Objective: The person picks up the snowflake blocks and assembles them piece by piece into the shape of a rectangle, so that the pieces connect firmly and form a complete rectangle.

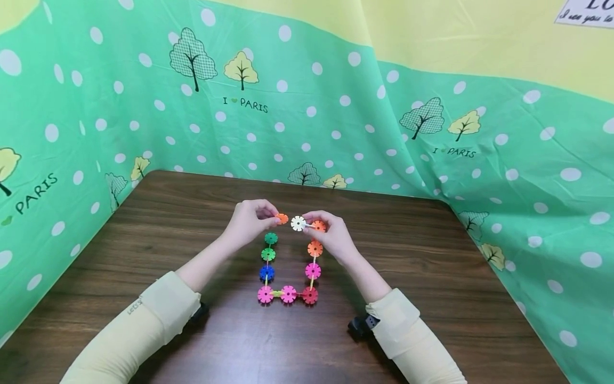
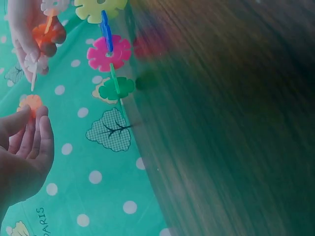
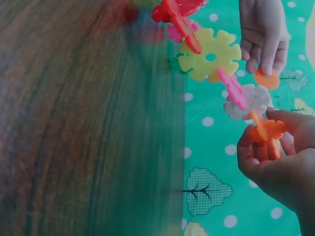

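Observation:
My left hand (image 1: 251,220) pinches a loose orange notched flower disc (image 1: 282,218) between thumb and fingertips. Across a small gap, my right hand (image 1: 334,237) grips the upper right end of a chain of interlocking flower discs. A white disc (image 1: 298,223) juts out past its fingers toward the orange one, and another orange disc (image 1: 318,226) sits partly behind the fingers. The chain forms a U, its free left end a green disc (image 1: 271,238) below my left hand. In the right wrist view, a yellow disc (image 3: 210,55) and a pink disc (image 3: 235,88) link edgewise along it.
Dark wood-grain table (image 1: 230,341) lies under the chain. Behind and beside it hangs a green polka-dot cloth (image 1: 326,133) with printed trees. Black wrist cameras sit by both cuffs, the right one (image 1: 362,326) showing more fully.

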Demonstrator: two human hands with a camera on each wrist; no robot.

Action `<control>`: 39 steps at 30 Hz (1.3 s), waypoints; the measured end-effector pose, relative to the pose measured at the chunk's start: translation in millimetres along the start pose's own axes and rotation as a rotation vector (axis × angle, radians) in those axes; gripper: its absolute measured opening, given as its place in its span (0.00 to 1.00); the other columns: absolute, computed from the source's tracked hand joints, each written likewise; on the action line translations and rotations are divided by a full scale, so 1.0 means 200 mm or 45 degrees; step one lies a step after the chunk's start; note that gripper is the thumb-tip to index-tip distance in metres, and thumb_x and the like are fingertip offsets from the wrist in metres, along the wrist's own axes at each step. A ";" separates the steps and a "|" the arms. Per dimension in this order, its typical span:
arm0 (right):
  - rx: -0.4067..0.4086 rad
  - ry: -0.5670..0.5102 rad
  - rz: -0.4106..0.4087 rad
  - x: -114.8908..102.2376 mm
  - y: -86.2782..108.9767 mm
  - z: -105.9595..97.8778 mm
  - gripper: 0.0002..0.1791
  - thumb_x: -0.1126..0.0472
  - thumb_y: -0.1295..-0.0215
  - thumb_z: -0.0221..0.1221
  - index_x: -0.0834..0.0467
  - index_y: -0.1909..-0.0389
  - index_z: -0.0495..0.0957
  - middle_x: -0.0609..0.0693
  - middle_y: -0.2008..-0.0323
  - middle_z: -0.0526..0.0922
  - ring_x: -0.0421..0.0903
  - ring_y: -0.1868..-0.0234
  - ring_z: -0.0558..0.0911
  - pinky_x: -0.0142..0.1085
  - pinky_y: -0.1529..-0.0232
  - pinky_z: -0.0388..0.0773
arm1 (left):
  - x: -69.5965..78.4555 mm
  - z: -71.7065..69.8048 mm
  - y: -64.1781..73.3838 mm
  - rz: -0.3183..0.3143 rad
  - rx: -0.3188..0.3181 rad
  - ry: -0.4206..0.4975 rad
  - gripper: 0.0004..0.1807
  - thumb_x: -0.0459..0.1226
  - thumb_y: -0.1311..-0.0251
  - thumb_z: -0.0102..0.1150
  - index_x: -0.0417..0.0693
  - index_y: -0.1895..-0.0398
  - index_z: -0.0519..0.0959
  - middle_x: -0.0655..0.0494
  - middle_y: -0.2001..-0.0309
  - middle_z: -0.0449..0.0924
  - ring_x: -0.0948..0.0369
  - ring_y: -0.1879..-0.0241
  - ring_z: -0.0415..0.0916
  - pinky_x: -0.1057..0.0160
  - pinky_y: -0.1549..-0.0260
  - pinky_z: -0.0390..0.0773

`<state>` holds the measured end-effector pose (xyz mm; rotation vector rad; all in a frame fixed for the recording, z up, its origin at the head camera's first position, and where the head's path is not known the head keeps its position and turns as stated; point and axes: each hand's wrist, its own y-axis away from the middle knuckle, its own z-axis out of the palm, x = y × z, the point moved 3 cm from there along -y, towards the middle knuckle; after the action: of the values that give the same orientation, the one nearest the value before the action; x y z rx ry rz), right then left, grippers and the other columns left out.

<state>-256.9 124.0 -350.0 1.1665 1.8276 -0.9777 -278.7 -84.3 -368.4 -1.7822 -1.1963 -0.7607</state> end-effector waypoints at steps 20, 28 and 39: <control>-0.002 0.015 -0.054 0.15 -0.05 0.01 0.18 0.59 0.47 0.69 0.54 0.53 0.82 0.52 0.60 0.84 0.40 0.70 0.77 0.27 0.72 0.76 | 0.05 0.04 0.01 0.202 0.069 -0.100 0.04 0.35 0.50 0.70 0.47 0.74 0.83 0.54 0.71 0.85 0.63 0.71 0.83 0.66 0.68 0.82; 0.037 0.116 -0.072 0.14 -0.03 0.01 0.17 0.58 0.47 0.69 0.52 0.54 0.84 0.50 0.67 0.86 0.40 0.80 0.74 0.28 0.80 0.73 | 0.08 0.05 0.02 0.254 0.080 -0.111 0.03 0.35 0.50 0.70 0.46 0.75 0.84 0.55 0.73 0.85 0.64 0.73 0.82 0.67 0.69 0.82; 0.040 0.134 -0.119 0.16 -0.02 0.02 0.18 0.59 0.47 0.69 0.56 0.53 0.83 0.54 0.71 0.85 0.43 0.79 0.78 0.29 0.81 0.74 | 0.06 0.08 0.02 0.272 0.075 -0.110 0.03 0.35 0.51 0.70 0.46 0.76 0.85 0.55 0.74 0.85 0.66 0.74 0.81 0.69 0.70 0.81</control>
<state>-270.2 131.1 -377.8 1.1804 1.9721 -1.0180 -270.8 -66.4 -366.7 -1.8734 -1.0513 -0.5245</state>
